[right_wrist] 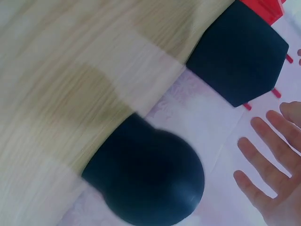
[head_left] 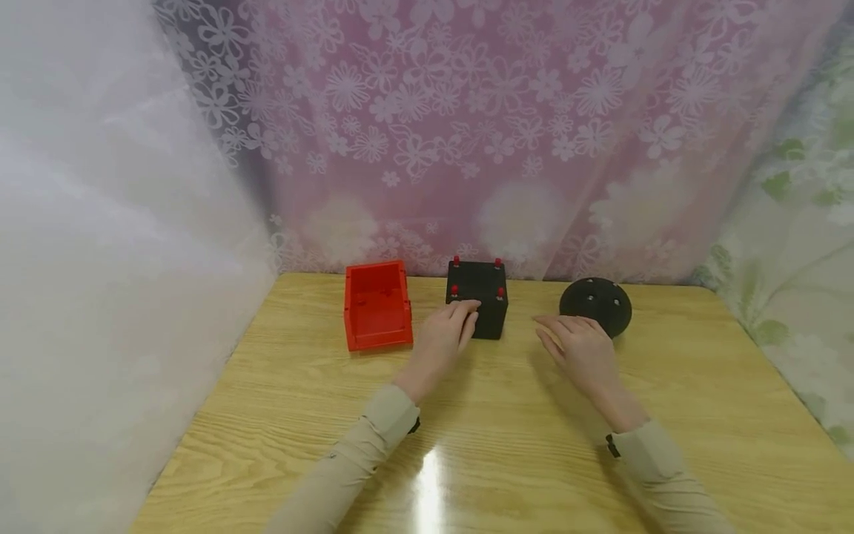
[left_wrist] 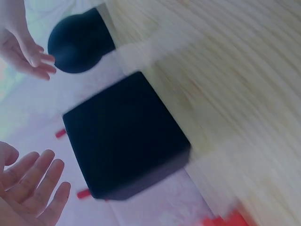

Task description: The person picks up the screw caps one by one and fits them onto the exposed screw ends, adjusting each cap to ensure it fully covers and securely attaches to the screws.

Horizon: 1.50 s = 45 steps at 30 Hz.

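Note:
My left hand (head_left: 440, 337) hangs in front of a black box (head_left: 491, 319), overlapping its near edge in the head view. Red pegs (head_left: 500, 292) stick up from the corners of the box's top. In the left wrist view the fingers (left_wrist: 44, 179) are spread and hold nothing, beside the pegged side. Nearest to my right hand (head_left: 587, 356) is a black rounded, dome-topped piece (head_left: 603, 300) with several small shiny spots on top. The right wrist view shows the right fingers (right_wrist: 263, 160) loosely extended with nothing in them, apart from the dome's stepped base (right_wrist: 117, 146).
A red open-fronted bin (head_left: 379, 337) stands left of the box on the wood-grain table (head_left: 280, 415). Behind the table's back edge hangs a pink flowered curtain (head_left: 414, 126). Pale sheets (head_left: 100, 259) line the sides.

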Available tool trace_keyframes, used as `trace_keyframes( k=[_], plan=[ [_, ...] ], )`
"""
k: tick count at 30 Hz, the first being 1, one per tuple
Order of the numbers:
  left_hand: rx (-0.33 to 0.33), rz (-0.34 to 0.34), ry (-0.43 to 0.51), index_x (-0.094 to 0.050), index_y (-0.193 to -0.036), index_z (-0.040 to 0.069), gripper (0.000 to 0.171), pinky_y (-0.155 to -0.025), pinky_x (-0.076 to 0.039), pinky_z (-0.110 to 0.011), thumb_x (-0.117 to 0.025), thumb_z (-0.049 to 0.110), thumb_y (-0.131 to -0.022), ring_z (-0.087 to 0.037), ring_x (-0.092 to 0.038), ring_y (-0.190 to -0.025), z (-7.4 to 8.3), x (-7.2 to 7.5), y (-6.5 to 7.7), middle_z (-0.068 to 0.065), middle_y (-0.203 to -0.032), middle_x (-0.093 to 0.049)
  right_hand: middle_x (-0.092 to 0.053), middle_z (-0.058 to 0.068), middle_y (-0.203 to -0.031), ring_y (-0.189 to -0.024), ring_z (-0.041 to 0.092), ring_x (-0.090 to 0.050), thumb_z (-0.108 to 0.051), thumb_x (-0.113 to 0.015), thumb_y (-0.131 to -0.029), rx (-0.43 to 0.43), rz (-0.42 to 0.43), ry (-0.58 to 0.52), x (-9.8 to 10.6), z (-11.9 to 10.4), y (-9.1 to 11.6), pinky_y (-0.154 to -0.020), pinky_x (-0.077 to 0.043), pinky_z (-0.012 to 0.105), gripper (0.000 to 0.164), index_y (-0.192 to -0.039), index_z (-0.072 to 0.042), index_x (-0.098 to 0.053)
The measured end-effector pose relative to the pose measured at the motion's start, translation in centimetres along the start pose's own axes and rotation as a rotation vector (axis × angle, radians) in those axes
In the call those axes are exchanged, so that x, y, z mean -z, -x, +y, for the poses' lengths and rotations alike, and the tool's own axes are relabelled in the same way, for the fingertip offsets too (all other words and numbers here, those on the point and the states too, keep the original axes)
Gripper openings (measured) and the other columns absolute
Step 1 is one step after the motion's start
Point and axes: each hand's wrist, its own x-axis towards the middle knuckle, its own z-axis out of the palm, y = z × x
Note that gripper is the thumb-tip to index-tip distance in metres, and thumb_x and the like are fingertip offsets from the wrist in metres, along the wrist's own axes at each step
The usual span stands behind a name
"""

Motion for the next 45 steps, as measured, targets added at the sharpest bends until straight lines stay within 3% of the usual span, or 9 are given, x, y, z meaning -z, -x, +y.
trace_keyframes(
  k=[4, 7, 11, 15, 22, 28, 35, 40, 45],
  plan=[
    [-0.023, -0.031, -0.020, -0.066, -0.128, 0.011, 0.027, -0.093, -0.055, -0.028, -0.057, 0.022, -0.106, -0.016, -0.069, -0.103, 1.2, -0.7, -1.1, -0.003, -0.118, -0.071, -0.075, 0.015, -0.105, -0.094, 0.037, -0.070, -0.052, -0.034, -0.108, -0.028, 0.039, 0.000, 0.7, 1.4, 0.1, -0.082, -0.055, 0.054, 0.062, -0.113, -0.005, -0.075],
    [-0.052, -0.022, -0.033, -0.065, -0.130, 0.011, 0.029, -0.092, -0.055, -0.026, -0.053, 0.025, -0.107, -0.015, -0.068, -0.103, 2.1, -1.4, -2.2, -0.001, -0.117, -0.071, -0.073, 0.018, -0.111, -0.102, 0.040, -0.067, -0.054, -0.032, -0.107, -0.066, 0.020, -0.003, 1.6, 2.6, 0.2, -0.088, -0.053, 0.057, 0.066, -0.117, -0.003, -0.073],
    [-0.096, 0.008, -0.050, -0.067, -0.127, 0.010, 0.028, -0.086, -0.057, -0.025, -0.053, 0.024, -0.107, -0.015, -0.068, -0.100, 3.4, -2.6, -3.9, -0.002, -0.114, -0.071, -0.070, 0.020, -0.117, -0.106, 0.042, -0.066, -0.041, -0.054, -0.105, -0.115, 0.006, 0.021, 2.7, 4.4, 0.1, -0.090, -0.053, 0.057, 0.046, -0.122, -0.001, -0.071],
    [-0.109, -0.020, -0.032, -0.067, -0.128, 0.010, 0.028, -0.083, -0.057, -0.026, -0.052, 0.023, -0.108, -0.015, -0.068, -0.101, 4.5, -3.8, -5.6, -0.003, -0.115, -0.071, -0.069, 0.024, -0.118, -0.100, 0.044, -0.066, -0.013, -0.079, -0.087, -0.167, -0.006, 0.053, 3.2, 6.0, 0.2, -0.081, -0.055, 0.057, 0.042, -0.126, 0.001, -0.068],
    [-0.119, -0.195, -0.020, -0.052, -0.146, 0.012, 0.040, -0.091, -0.054, -0.021, -0.048, 0.028, -0.109, -0.013, -0.065, -0.117, 6.3, -6.3, -7.8, -0.002, -0.138, -0.062, -0.064, 0.031, -0.121, -0.103, 0.051, -0.062, -0.014, -0.077, -0.089, -0.279, -0.089, 0.084, 3.2, 8.3, 1.3, -0.083, -0.051, 0.062, 0.053, -0.135, 0.005, -0.059],
    [-0.096, -0.337, -0.096, -0.038, -0.156, 0.013, 0.054, -0.110, -0.041, -0.021, -0.044, 0.038, -0.109, -0.012, -0.046, -0.141, 7.2, -8.9, -8.8, -0.001, -0.156, -0.045, -0.057, 0.035, -0.130, -0.111, 0.056, -0.056, -0.022, -0.075, -0.093, -0.333, -0.202, 0.081, 3.2, 10.2, 1.9, -0.089, -0.047, 0.066, 0.062, -0.141, 0.007, -0.051],
    [-0.016, -0.426, -0.197, -0.022, -0.163, 0.016, 0.068, -0.121, -0.028, -0.029, -0.035, 0.053, -0.107, -0.014, -0.029, -0.151, 7.6, -11.7, -9.8, 0.001, -0.166, -0.029, -0.050, 0.039, -0.137, -0.114, 0.062, -0.051, -0.035, -0.066, -0.099, -0.352, -0.372, 0.058, 3.7, 11.5, 1.9, -0.085, -0.046, 0.070, 0.071, -0.149, 0.009, -0.040],
    [0.017, -0.443, -0.215, -0.017, -0.164, 0.016, 0.074, -0.124, -0.020, -0.043, -0.027, 0.059, -0.105, -0.020, -0.013, -0.156, 7.9, -13.0, -9.9, 0.001, -0.168, -0.023, -0.047, 0.041, -0.139, -0.120, 0.060, -0.049, -0.038, -0.059, -0.103, -0.328, -0.447, 0.043, 3.7, 12.0, 1.8, -0.091, -0.045, 0.069, 0.073, -0.152, 0.010, -0.034],
    [0.048, -0.427, -0.181, -0.018, -0.164, 0.016, 0.077, -0.124, -0.023, -0.046, -0.027, 0.063, -0.103, -0.021, -0.014, -0.156, 8.0, -14.1, -10.0, 0.000, -0.166, -0.027, -0.044, 0.040, -0.143, -0.126, 0.059, -0.045, -0.040, -0.054, -0.105, -0.339, -0.498, 0.014, 3.4, 12.1, 1.6, -0.100, -0.039, 0.070, 0.073, -0.154, 0.010, -0.030]
  ],
)
